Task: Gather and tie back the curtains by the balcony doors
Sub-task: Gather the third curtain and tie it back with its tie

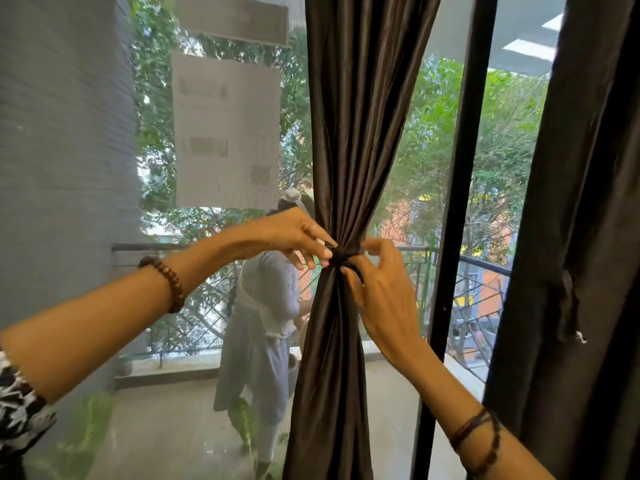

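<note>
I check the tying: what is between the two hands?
In the head view, the tie cinching the curtain lies between left hand and right hand.

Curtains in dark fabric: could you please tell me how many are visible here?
2: the gathered curtain at centre, being tied by both hands, and a loose curtain along the right edge. Others may hang outside the frame.

Two dark curtains are seen: one gathered curtain [349, 133] at the centre and one hanging curtain [581, 202] at the right edge. One tie [343, 252] is wrapped around the gathered one. Two hands are counted, the left hand [294, 237] and the right hand [381, 289]. Two bracelets are worn: one beaded bracelet [166, 282] and one corded bracelet [478, 438]. One ring [313, 226] is visible. One person [263, 306] is seen on the balcony.
</note>
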